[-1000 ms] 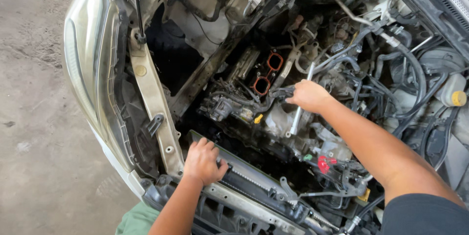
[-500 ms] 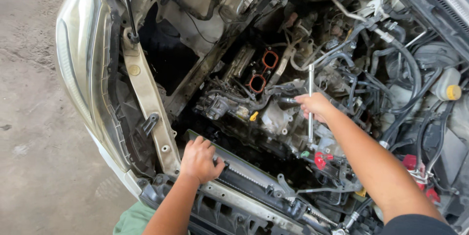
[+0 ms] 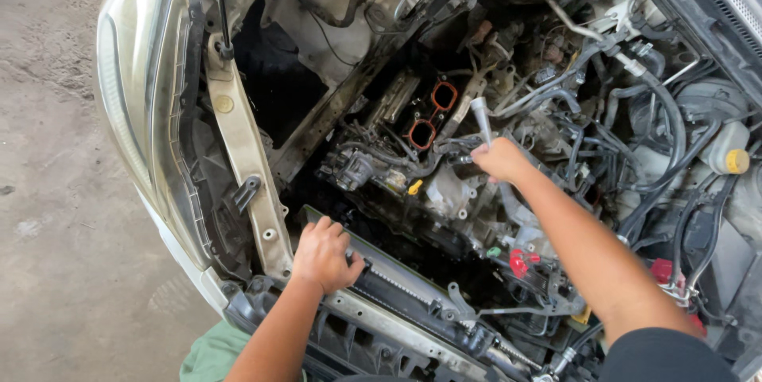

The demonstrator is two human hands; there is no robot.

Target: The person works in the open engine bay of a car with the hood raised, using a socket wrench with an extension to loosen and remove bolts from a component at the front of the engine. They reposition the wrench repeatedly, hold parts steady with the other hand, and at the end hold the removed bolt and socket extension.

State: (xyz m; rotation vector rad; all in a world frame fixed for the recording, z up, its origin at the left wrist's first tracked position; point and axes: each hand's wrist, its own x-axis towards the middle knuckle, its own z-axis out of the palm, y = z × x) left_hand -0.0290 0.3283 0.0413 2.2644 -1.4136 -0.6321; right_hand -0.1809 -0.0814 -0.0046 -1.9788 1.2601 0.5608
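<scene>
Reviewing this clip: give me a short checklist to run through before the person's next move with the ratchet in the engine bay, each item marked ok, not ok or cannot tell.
1. Right hand closed around the ratchet handle: ok.
2. Tool head seated on a fastener: cannot tell, the hand and hoses hide it.
3. Left hand braced on the radiator support, away from the tool: ok.
4. Hood prop rod seated at the fender rail: ok.
5. Open intake ports covered against dropped parts: not ok, both orange-ringed openings are bare.
6. Forearm free of hoses: cannot tell.
</scene>
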